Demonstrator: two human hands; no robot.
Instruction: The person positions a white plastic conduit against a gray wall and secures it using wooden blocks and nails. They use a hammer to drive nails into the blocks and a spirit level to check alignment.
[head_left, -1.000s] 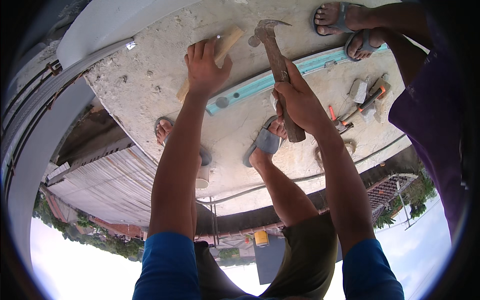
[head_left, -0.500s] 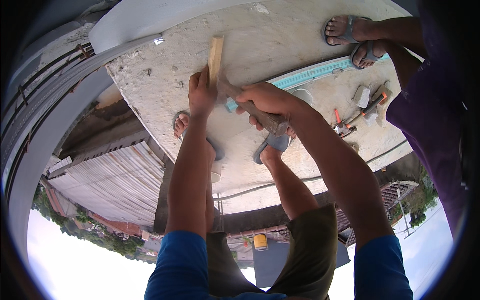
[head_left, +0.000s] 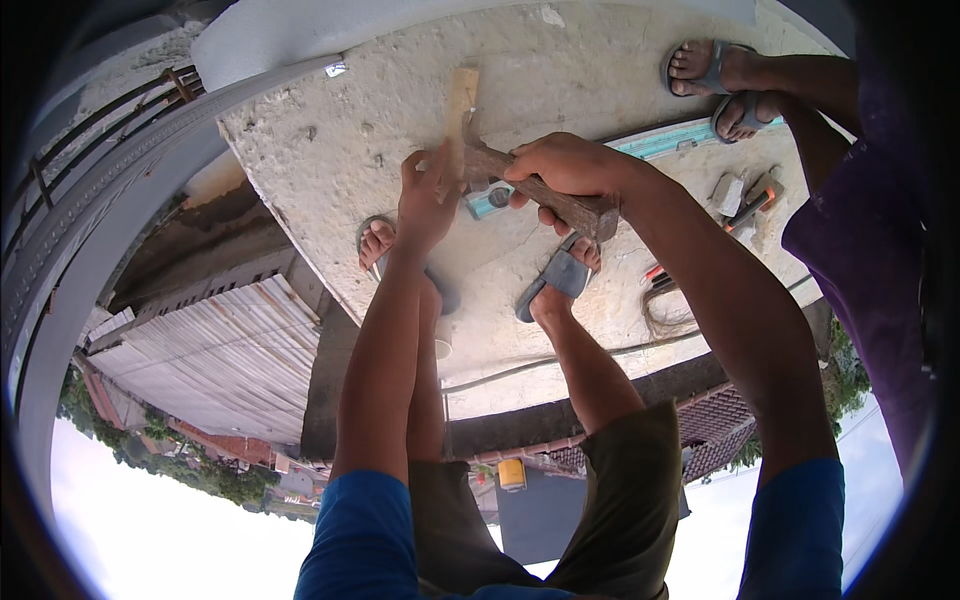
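My left hand (head_left: 428, 212) is closed around the lower part of a short, light wooden stick (head_left: 460, 100), which stands out past my fingers. My right hand (head_left: 562, 165) grips the dark, worn wooden handle (head_left: 592, 214) of a claw hammer (head_left: 470, 130). The hammer's curved claw lies against the stick or just beside it, close above my left fingers; contact is hard to tell. Beneath the hands, the round vial end of a teal spirit level (head_left: 492, 201) shows on the concrete, with the rest of it stretching right, partly behind my right hand.
A person in purple with grey sandals (head_left: 722, 68) stands at right. Near them lie an orange-and-black-handled tool (head_left: 752, 205), a whitish block (head_left: 727, 192) and coiled wire (head_left: 668, 312). The concrete slab (head_left: 330, 170) ends in a drop at left, above a corrugated roof (head_left: 220, 365).
Both hands, with the stick and hammer, have shifted slightly right in the picture. The hammer head, blurred before, now shows clearly at the stick. The view has shifted a little too.
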